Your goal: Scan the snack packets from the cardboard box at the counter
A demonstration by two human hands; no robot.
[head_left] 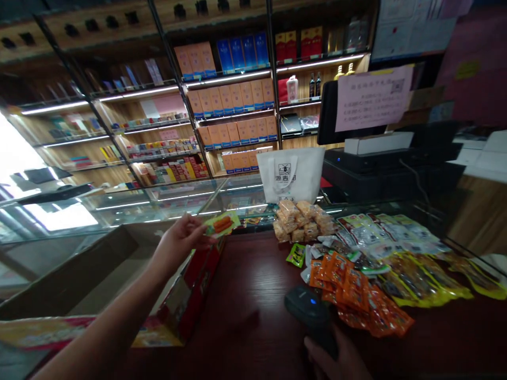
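Observation:
My left hand (pixel 189 235) is closed on one end of a small green snack packet (pixel 222 224) with an orange-brown picture on it, held above the right wall of a cardboard box (pixel 106 264). Low in the view, my right hand (pixel 336 356) is wrapped round the handle of a black barcode scanner (pixel 311 311) with a lit blue light. Just right of the scanner lies a heap of orange snack packets (pixel 348 282). A small green packet (pixel 296 254) rests on the dark red tabletop (pixel 249 295) beyond the scanner.
Behind the orange packets lie white-and-green packets (pixel 380 232) and yellow-edged packets (pixel 423 277). Bagged pale snacks (pixel 303 220) stand before a white tote bag (pixel 291 174). A glass display counter (pixel 186 203) runs behind; a monitor (pixel 330 113) stands at the right.

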